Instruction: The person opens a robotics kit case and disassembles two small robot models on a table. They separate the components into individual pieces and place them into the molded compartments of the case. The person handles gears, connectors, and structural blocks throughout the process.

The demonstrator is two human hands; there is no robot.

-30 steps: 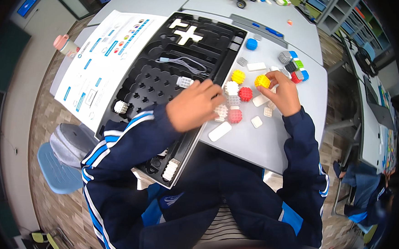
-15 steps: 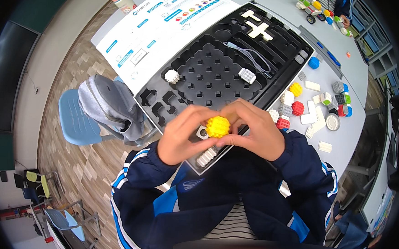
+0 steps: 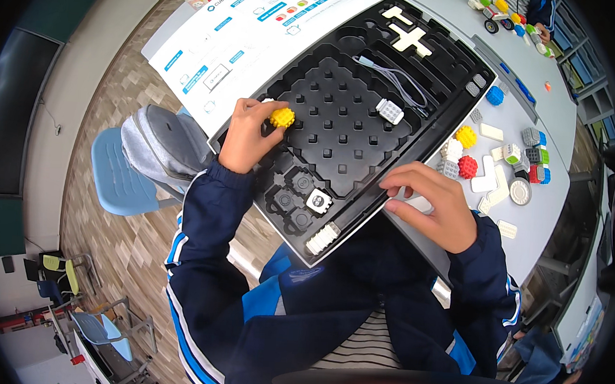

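My left hand pinches a yellow knobbly cube block over the left edge of the black moulded tray. The white knobbly block at that edge is mostly hidden behind my fingers. Near the tray's right edge, my right hand is half curled, its fingers apart and nothing between them. In the tray lie a grey-white block, a white block with a black round mark, a ribbed white piece, a coiled grey cable and a cream cross-shaped piece.
Right of the tray, several blocks lie on the table, among them a red one, a second yellow one and white flat pieces. A printed sheet covers the left side. A grey backpack rests on a blue chair.
The yellow block went from between both hands to the tray's left edge in my left hand. My right hand let go and moved right, uncovering the marked white block.
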